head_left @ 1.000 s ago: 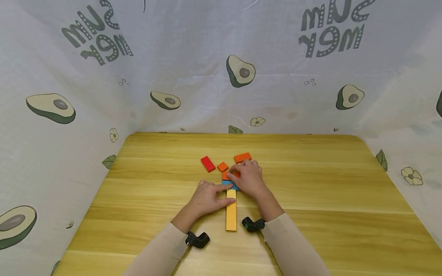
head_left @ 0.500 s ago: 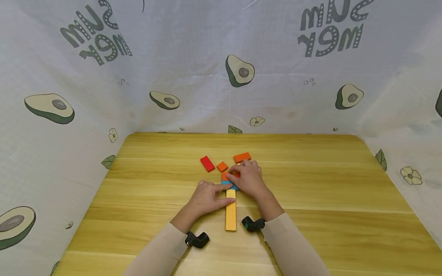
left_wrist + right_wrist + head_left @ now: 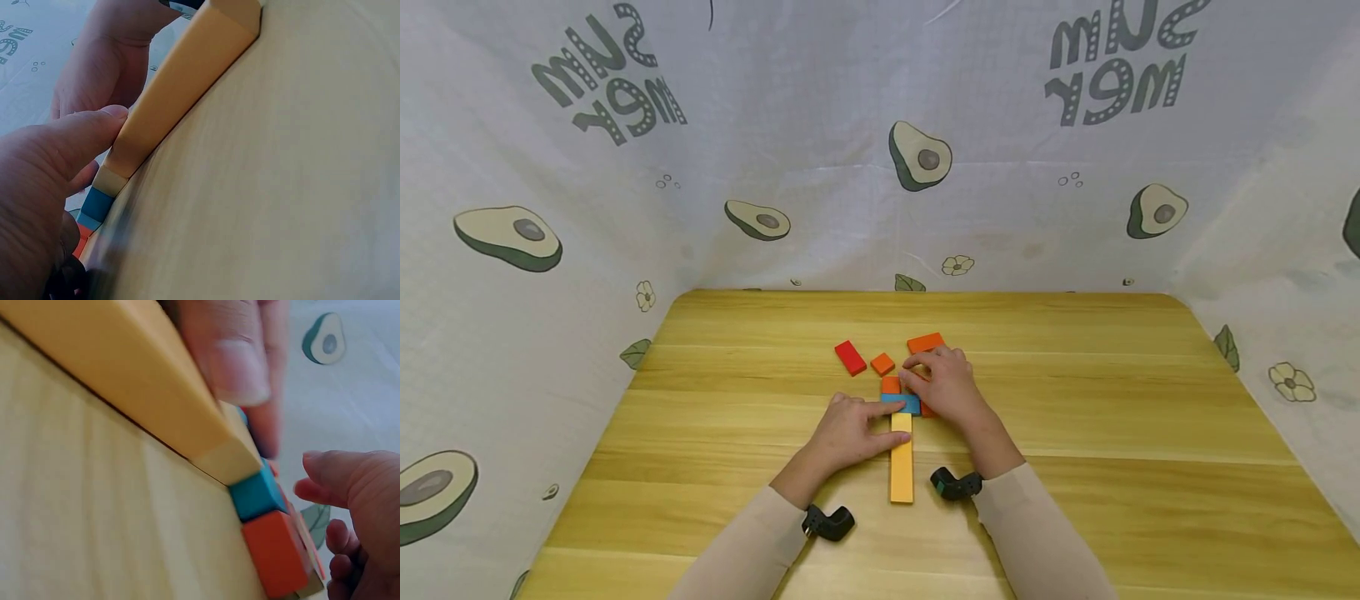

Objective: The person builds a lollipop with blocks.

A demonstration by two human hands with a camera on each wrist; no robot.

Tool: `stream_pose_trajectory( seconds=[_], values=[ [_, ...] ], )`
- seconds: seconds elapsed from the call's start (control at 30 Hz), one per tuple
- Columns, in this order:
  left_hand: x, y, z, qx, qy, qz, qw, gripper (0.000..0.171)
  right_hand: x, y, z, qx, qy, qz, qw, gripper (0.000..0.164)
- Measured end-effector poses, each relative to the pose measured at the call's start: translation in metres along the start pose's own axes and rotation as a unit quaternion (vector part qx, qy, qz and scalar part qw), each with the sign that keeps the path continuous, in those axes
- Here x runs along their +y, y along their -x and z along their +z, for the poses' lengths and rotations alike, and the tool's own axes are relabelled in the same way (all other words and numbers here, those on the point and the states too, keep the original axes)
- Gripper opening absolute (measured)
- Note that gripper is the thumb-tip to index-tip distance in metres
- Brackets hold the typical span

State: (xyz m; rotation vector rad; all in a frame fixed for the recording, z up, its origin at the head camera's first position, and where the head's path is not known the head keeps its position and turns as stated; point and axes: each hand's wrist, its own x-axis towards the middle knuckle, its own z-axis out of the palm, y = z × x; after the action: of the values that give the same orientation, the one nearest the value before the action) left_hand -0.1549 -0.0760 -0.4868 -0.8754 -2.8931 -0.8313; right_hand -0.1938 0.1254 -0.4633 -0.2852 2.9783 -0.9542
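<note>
My left hand point(image 3: 850, 429) lies with extended fingers across the row: the index fingertip touches a blue block point(image 3: 889, 399) and the thumb touches the long yellow block point(image 3: 902, 475). A pale yellow block point(image 3: 111, 180) sits between those two in the left wrist view. Beyond the blue block is a small orange block point(image 3: 891, 385). My right hand point(image 3: 951, 387) hovers just right of the row, thumb and fingers loosely bent and apart. A red-orange block point(image 3: 275, 553) stands against the blue one in the right wrist view, partly hidden by the right hand in the head view.
A red block point(image 3: 851, 357), a small orange square block point(image 3: 882, 364) and an orange oblong block point(image 3: 926, 342) lie farther back on the wooden table point(image 3: 1075, 375). A white printed curtain point(image 3: 820, 150) surrounds the back and sides.
My right hand has shifted slightly right, away from the blocks, uncovering more of the blue block and a red-orange block beside it. The left hand stays in place.
</note>
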Motion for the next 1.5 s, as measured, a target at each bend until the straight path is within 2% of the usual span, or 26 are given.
stream_pose_trajectory(
  seconds=[0.27, 0.5, 0.7, 0.87, 1.17, 1.5],
  values=[
    [0.0, 0.0, 0.0, -0.009, 0.005, -0.006, 0.9999, 0.054, 0.02, -0.001, -0.017, -0.026, -0.043, 0.032, 0.998, 0.021],
    [0.0, 0.0, 0.0, -0.007, 0.011, -0.004, 0.9999, 0.054, 0.023, 0.0, -0.023, -0.053, -0.046, 0.014, 0.997, 0.02],
    [0.0, 0.0, 0.0, -0.004, 0.009, -0.006, 0.9999, 0.054, 0.02, -0.001, -0.021, -0.082, -0.028, 0.002, 0.996, 0.022],
    [0.001, 0.0, -0.001, -0.002, 0.01, -0.005, 0.9999, 0.054, 0.019, -0.001, -0.02, -0.08, -0.024, 0.016, 0.996, 0.022],
    [0.001, -0.001, 0.0, -0.002, 0.006, -0.008, 0.9999, 0.054, 0.024, -0.001, -0.02, -0.051, 0.007, 0.039, 0.998, 0.023],
    [0.002, 0.0, -0.001, -0.003, 0.005, -0.009, 0.9999, 0.053, 0.023, 0.001, -0.031, -0.079, 0.012, 0.039, 0.996, 0.036]
  ],
)
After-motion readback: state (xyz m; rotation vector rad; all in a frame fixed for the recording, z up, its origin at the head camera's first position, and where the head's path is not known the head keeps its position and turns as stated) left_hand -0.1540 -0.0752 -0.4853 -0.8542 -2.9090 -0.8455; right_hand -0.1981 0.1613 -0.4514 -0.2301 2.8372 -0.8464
